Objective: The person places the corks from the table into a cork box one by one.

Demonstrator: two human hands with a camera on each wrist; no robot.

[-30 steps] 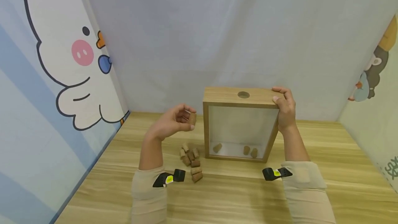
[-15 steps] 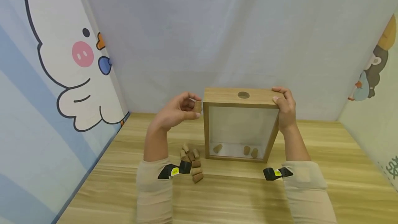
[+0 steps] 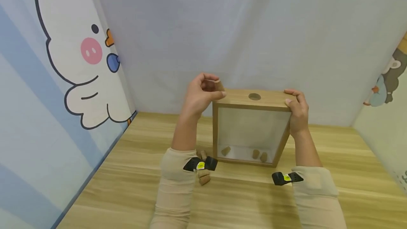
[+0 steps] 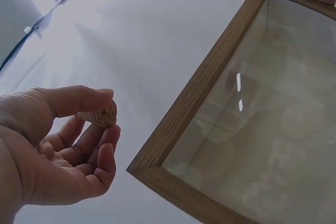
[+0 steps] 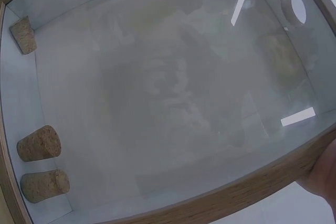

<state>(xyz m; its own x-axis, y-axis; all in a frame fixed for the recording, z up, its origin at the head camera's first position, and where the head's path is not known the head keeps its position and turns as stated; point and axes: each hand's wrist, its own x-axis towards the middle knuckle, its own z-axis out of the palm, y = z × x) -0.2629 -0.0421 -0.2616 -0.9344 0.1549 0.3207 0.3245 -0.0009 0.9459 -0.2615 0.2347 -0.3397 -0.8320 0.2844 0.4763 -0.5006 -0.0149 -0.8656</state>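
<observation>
Between thumb and fingers, my left hand (image 3: 201, 93) pinches a cork (image 3: 219, 85) close to the top left corner of a wooden box (image 3: 235, 96). The same cork (image 4: 100, 115) shows in the left wrist view, left of the frame's corner. The box stands upright with a clear front and a round hole (image 3: 254, 97) in its top. My right hand (image 3: 298, 112) grips its upper right corner, thumb in front and fingers over the top. Inside at the bottom lie three corks, one at the left (image 3: 226, 151) and two at the right (image 3: 263, 157).
More loose corks (image 3: 205, 180) lie on the wood-grained table (image 3: 241, 200) left of the box, partly hidden by the left wrist camera (image 3: 210, 163). A pale curtain (image 3: 190, 27) hangs behind, with printed cartoon panels at both sides.
My left hand has risen and moved right with the cork, from beside the box up to its top left corner. The right hand keeps its grip on the box. The view has shifted slightly.
</observation>
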